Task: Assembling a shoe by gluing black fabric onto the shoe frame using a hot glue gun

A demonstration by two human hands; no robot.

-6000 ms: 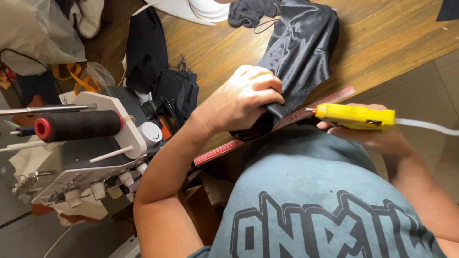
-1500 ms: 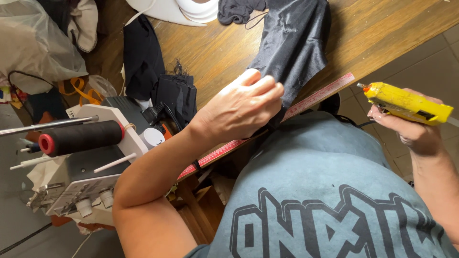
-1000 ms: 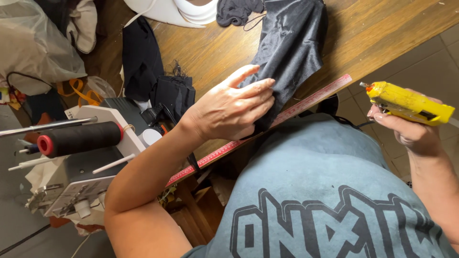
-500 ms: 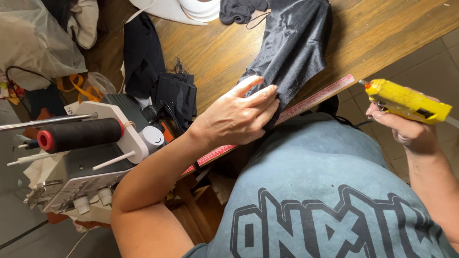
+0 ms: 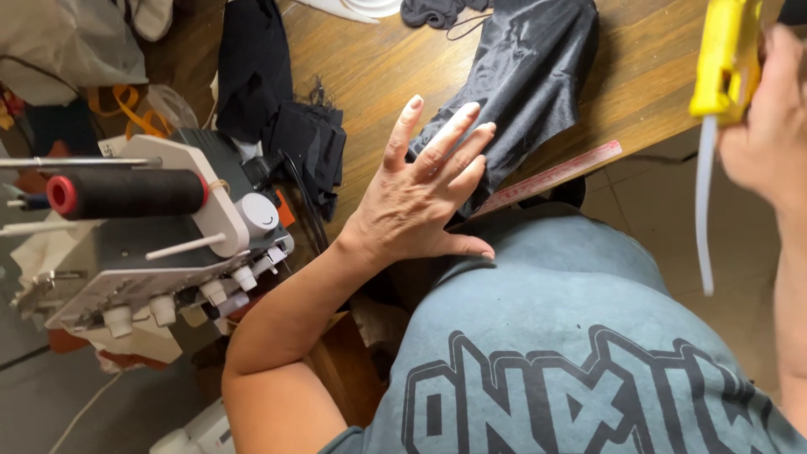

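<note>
My left hand (image 5: 424,193) lies flat with fingers spread, pressing on the near end of a shiny black fabric piece (image 5: 525,80) on the wooden table (image 5: 378,76). A red ruler (image 5: 551,176) runs along the table's near edge, just right of that hand. My right hand (image 5: 769,118) is raised at the upper right, gripping a yellow glue gun (image 5: 725,55) with its white glue stick (image 5: 704,210) hanging down. The gun is well away from the fabric.
A sewing machine (image 5: 160,244) with a black thread cone on a red spool (image 5: 126,193) stands at the left. Black cloth pieces (image 5: 277,101) lie beside it. A white object (image 5: 361,7) sits at the table's far edge. Tiled floor (image 5: 672,244) shows at the right.
My right hand has lifted the glue gun up and turned it upright. My left hand has opened from a curled press to flat, spread fingers on the fabric.
</note>
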